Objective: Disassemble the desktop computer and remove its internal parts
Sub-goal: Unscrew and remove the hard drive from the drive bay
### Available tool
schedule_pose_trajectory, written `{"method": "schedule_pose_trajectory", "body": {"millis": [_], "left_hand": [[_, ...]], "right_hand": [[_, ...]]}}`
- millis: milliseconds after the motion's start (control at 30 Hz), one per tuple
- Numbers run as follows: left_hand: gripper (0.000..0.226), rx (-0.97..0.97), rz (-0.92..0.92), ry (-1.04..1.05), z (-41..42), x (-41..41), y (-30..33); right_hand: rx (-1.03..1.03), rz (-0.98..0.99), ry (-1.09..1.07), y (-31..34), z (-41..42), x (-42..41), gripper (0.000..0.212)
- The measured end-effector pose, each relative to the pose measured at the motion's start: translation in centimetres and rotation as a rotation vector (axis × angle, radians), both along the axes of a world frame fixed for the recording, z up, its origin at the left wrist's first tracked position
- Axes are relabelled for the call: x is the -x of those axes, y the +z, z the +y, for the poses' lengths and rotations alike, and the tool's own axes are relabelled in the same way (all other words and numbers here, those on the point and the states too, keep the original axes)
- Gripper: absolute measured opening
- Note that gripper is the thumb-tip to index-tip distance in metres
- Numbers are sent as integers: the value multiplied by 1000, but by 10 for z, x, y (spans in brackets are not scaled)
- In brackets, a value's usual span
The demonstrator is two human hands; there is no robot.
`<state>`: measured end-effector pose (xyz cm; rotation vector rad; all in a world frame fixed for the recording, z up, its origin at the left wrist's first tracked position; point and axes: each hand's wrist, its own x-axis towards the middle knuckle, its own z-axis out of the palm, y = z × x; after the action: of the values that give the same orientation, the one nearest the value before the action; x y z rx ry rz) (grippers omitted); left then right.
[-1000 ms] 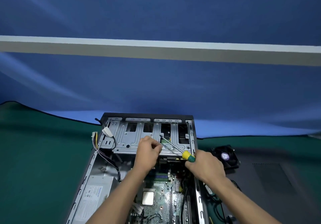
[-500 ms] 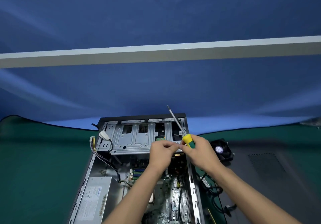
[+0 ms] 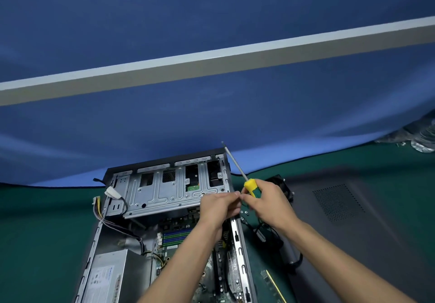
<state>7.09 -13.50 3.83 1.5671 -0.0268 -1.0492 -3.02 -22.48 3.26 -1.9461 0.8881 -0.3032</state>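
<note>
R hand [image 3: 270, 205] gripped screwdriver [image 3: 250, 187], shaft up-left of grip; L hand [image 3: 217, 205] fingertips pinched together beside it, above computer case [image 3: 164, 192].

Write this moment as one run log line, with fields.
right hand: holds screwdriver, shaft tilted up off case | left hand: fingertips meet right fingertips | drive cage: in computer case

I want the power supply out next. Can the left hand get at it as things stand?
Probably yes. The power supply lies uncovered in the open case's near left corner, nothing above it. The left hand is beside the right hand, its fingers meeting the right's; whether they pinch something is unclear.
</note>
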Motion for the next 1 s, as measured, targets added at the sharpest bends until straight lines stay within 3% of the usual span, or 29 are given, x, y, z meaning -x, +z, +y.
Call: {"method": "schedule_pose_trajectory", "body": {"millis": [267,500,567,667,700,867,1000], "left_hand": [[13,-77,68,-29,-5,-8,-1],[16,-93,72,-75,-11,-16,-7],[24,-192,-185,-198,-14,-20,-12],[37,-462,-880,-401,-15,-32,-24],[38,-492,-1003,-424,-14,-36,-27],[44,-592,-1327,-526,-6,-57,-48],[46,-522,-1464,-604,-4,-67,-58]], "right_hand": [[-165,-31,-1,-16,-2,-5,14],[-111,-36,-46,-29,-6,-12,12],[-185,-65,-102,-37,-5,-12,14],[-293,-52,-233,-55,-2,-10,18],[-300,-12,-268,-62,-1,-10,19],[-316,172,-388,-96,7,-12,19],[-256,287,-387,-113,10,-26,16]]}}
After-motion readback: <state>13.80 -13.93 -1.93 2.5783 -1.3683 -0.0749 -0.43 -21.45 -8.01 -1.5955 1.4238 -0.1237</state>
